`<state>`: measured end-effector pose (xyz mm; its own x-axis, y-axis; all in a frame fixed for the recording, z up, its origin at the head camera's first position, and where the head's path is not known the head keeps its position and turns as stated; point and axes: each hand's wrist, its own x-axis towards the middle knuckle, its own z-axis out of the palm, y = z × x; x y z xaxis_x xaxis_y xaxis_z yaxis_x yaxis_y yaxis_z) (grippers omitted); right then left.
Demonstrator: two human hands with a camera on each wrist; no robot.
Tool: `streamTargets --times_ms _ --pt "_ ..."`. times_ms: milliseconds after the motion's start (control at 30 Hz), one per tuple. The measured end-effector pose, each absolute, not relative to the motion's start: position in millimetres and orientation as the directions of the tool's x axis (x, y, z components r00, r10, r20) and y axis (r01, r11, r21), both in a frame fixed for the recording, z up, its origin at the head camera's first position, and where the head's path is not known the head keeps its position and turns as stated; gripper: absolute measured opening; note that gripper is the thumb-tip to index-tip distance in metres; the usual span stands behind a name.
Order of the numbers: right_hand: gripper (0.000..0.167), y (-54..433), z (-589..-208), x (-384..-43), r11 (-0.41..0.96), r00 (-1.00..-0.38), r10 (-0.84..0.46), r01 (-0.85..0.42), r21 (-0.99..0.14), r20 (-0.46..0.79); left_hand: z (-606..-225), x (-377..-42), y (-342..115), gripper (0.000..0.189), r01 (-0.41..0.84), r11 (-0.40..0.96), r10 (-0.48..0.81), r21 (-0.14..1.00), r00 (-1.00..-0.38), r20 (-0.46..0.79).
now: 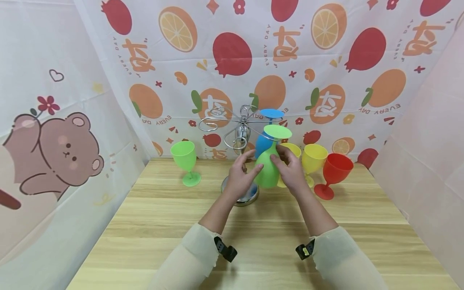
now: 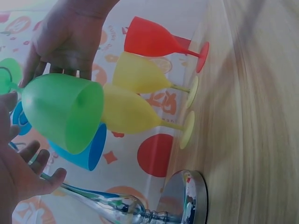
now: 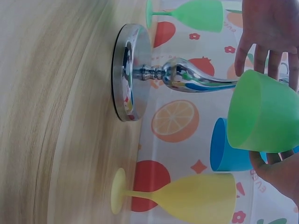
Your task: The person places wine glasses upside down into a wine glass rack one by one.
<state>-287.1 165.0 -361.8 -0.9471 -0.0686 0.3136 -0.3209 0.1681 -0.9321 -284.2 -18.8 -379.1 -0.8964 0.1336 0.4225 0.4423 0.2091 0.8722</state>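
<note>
An upside-down green goblet [image 1: 268, 171] is at the front right arm of a chrome stemware rack [image 1: 242, 131], its foot above the wire. My right hand [image 1: 293, 171] holds its bowl from the right, thumb in front and fingers behind; in the left wrist view that hand [image 2: 70, 35] reaches down to the cup. On the other side, my left hand [image 1: 240, 177] has its fingers spread, the thumb close to the bowl. The right wrist view shows this left hand [image 3: 271, 28] with straight fingers beside the cup. A blue goblet [image 1: 262, 144] hangs inverted behind.
Two yellow goblets [image 1: 314, 156] and a red goblet [image 1: 337, 168] stand upright at the right. Another green goblet [image 1: 183, 155] stands upright at the left. The rack's round base [image 1: 250, 198] rests on the wooden table [image 1: 163, 225], with printed cloth [image 1: 232, 52] behind.
</note>
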Motion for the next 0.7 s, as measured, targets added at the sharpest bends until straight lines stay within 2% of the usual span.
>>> streamTargets --times_ms 267,567,700 --pt "0.051 160.1 -339.4 -272.4 0.201 -0.954 -0.079 -0.300 -0.933 0.289 -375.7 -290.1 -25.6 0.045 0.425 0.165 0.066 0.890 -0.905 0.420" --pt "0.052 161.7 -336.0 -275.2 0.202 -0.955 -0.070 -0.295 -0.934 0.287 -368.2 -294.9 -33.6 0.029 0.478 0.091 -0.069 0.874 -0.872 0.485" --pt "0.053 162.9 -336.6 -277.3 0.209 -0.954 -0.064 -0.300 -0.931 0.293 -364.5 -299.8 -37.8 0.031 0.490 0.111 -0.132 0.865 -0.855 0.501"
